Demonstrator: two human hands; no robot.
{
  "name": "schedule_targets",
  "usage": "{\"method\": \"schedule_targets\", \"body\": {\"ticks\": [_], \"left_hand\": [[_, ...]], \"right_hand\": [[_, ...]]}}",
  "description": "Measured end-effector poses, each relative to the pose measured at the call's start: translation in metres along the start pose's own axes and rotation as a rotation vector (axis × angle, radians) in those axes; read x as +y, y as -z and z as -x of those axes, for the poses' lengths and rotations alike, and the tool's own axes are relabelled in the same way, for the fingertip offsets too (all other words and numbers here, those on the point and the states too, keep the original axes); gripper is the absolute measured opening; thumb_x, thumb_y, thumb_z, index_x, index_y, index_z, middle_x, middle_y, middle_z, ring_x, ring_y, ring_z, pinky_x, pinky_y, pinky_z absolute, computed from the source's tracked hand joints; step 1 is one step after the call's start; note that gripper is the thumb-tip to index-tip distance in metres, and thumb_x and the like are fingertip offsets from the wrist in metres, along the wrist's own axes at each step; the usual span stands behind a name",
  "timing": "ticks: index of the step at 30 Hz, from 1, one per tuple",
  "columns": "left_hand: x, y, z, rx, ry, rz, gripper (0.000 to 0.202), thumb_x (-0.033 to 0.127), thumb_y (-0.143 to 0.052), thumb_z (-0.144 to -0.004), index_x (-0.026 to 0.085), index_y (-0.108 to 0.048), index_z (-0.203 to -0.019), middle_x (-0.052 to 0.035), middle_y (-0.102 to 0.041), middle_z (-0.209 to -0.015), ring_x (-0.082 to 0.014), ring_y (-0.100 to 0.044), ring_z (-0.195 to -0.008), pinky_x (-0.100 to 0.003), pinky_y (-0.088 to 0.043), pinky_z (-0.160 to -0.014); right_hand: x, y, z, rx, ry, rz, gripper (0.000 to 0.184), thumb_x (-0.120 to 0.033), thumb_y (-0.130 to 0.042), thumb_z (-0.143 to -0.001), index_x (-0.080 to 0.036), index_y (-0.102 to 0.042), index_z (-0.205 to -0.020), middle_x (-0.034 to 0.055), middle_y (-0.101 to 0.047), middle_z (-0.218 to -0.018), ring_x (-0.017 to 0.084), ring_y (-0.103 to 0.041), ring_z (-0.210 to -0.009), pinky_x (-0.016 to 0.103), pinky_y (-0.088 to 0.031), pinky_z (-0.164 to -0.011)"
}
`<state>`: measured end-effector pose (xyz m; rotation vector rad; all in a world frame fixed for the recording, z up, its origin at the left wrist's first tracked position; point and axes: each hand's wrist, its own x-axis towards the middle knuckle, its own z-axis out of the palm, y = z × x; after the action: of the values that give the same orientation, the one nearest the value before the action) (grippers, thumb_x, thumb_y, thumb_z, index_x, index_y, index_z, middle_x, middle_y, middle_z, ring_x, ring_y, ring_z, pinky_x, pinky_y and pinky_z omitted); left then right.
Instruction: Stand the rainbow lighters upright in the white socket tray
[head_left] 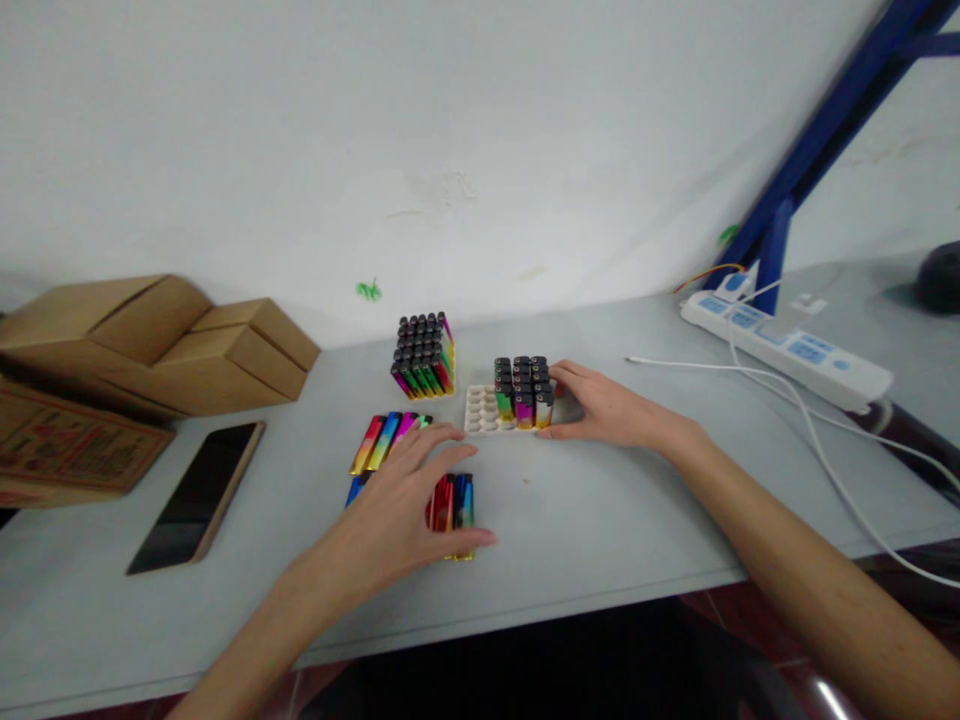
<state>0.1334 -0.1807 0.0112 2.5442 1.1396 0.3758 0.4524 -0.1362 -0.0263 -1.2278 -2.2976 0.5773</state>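
My left hand (394,520) hovers over loose lighters on the table, its thumb and fingers spread apart. Under it lie shiny lighters in mixed colours: a row (381,445) behind the hand and a few more (465,495) between thumb and fingers, partly covered. With thumb in front and fingers behind, my right hand (604,405) grips the right end of a white tray (480,410) with round holes. Several black-topped lighters (523,385) stand upright in the tray's right part; holes show at its left. A full block of upright lighters (424,355) stands farther back.
Cardboard boxes (142,340) stand at the left against the wall, with a phone (199,495) lying in front of them. At the right, a white power strip (787,345) and a white cable (780,380) lie on the grey table (570,530). A blue metal frame (802,150) rises behind.
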Motion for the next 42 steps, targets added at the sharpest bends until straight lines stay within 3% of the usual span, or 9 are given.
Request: {"method": "schedule_targets", "body": {"ticks": [3,12,19,23,27,30,33,37,42], "left_hand": [[0.0,-0.005,0.016,-0.057,0.007,-0.085,0.091,0.065,-0.086,-0.065,0.021,-0.059,-0.14,-0.0185,-0.048,-0.154,-0.0426,-0.044,-0.144,-0.063,-0.041,-0.117],[-0.003,-0.011,0.012,0.01,0.045,0.097,0.071,0.049,-0.091,-0.066,0.023,-0.065,-0.127,-0.0151,-0.051,-0.15,-0.0396,-0.051,-0.139,-0.058,-0.042,-0.118],[0.014,-0.007,-0.006,0.03,0.173,1.101,0.083,0.025,-0.087,-0.079,0.03,-0.041,-0.148,-0.0092,-0.074,-0.112,-0.0267,-0.076,-0.094,-0.049,-0.06,-0.093],[0.024,0.0,-0.021,0.076,0.194,1.415,0.06,0.02,-0.076,-0.09,0.031,-0.046,-0.14,-0.0012,-0.073,-0.095,-0.0157,-0.073,-0.075,-0.044,-0.063,-0.086],[0.022,0.012,-0.042,0.089,0.188,1.437,0.036,0.027,-0.067,-0.097,0.029,-0.053,-0.131,0.0,-0.068,-0.083,-0.0146,-0.067,-0.066,-0.029,-0.061,-0.057],[0.014,0.013,-0.055,0.129,0.154,1.387,0.047,0.027,-0.072,-0.094,0.031,-0.051,-0.136,0.0001,-0.066,-0.087,-0.0122,-0.064,-0.058,-0.021,-0.051,-0.045],[0.005,0.006,-0.062,0.203,0.157,1.349,0.056,0.025,-0.076,-0.09,0.029,-0.052,-0.141,0.0007,-0.063,-0.09,-0.0085,-0.059,-0.056,-0.02,-0.046,-0.045],[-0.002,-0.006,-0.06,0.202,0.162,1.305,0.03,0.032,-0.074,-0.093,0.017,-0.066,-0.117,0.0002,-0.059,-0.082,-0.0086,-0.056,-0.063,-0.021,-0.048,-0.054],[-0.004,-0.012,-0.055,0.112,0.242,1.307,0.03,0.047,-0.067,-0.096,0.026,-0.056,-0.114,0.0065,-0.051,-0.07,-0.0054,-0.034,-0.049,-0.016,-0.029,-0.044]], "right_hand": [[0.002,-0.001,0.001,0.0,0.001,0.004,0.06,-0.046,-0.079,-0.083,-0.016,-0.056,-0.129,0.0136,-0.062,-0.12,0.028,-0.064,-0.102,0.045,-0.055,-0.095],[0.0,0.0,0.001,0.006,-0.013,-0.005,0.057,-0.045,-0.079,-0.083,-0.017,-0.057,-0.128,0.0122,-0.063,-0.116,0.029,-0.065,-0.102,0.045,-0.055,-0.094],[0.001,-0.001,0.0,0.007,-0.001,-0.003,0.059,-0.044,-0.08,-0.083,-0.017,-0.056,-0.129,0.0129,-0.062,-0.12,0.029,-0.065,-0.104,0.045,-0.055,-0.095],[0.003,-0.003,0.001,0.008,-0.003,-0.017,0.063,-0.044,-0.081,-0.082,-0.017,-0.055,-0.132,0.0127,-0.062,-0.122,0.028,-0.065,-0.103,0.044,-0.055,-0.095],[0.003,-0.003,0.0,0.01,-0.007,-0.018,0.063,-0.045,-0.081,-0.081,-0.017,-0.055,-0.132,0.0126,-0.063,-0.121,0.03,-0.064,-0.108,0.046,-0.054,-0.097],[0.002,-0.002,0.0,0.0,-0.008,-0.01,0.06,-0.045,-0.08,-0.082,-0.017,-0.057,-0.129,0.0125,-0.063,-0.116,0.03,-0.064,-0.105,0.046,-0.055,-0.095],[0.001,-0.001,0.0,-0.008,-0.007,-0.016,0.059,-0.046,-0.079,-0.083,-0.017,-0.056,-0.129,0.0127,-0.063,-0.117,0.029,-0.064,-0.103,0.045,-0.055,-0.095],[0.0,-0.001,0.0,0.003,-0.009,0.001,0.058,-0.046,-0.08,-0.082,-0.017,-0.057,-0.127,0.0125,-0.063,-0.116,0.029,-0.064,-0.101,0.045,-0.055,-0.093],[0.001,-0.001,0.001,0.006,-0.011,0.009,0.057,-0.045,-0.08,-0.082,-0.017,-0.057,-0.125,0.0117,-0.063,-0.115,0.027,-0.064,-0.1,0.043,-0.055,-0.092]]}}
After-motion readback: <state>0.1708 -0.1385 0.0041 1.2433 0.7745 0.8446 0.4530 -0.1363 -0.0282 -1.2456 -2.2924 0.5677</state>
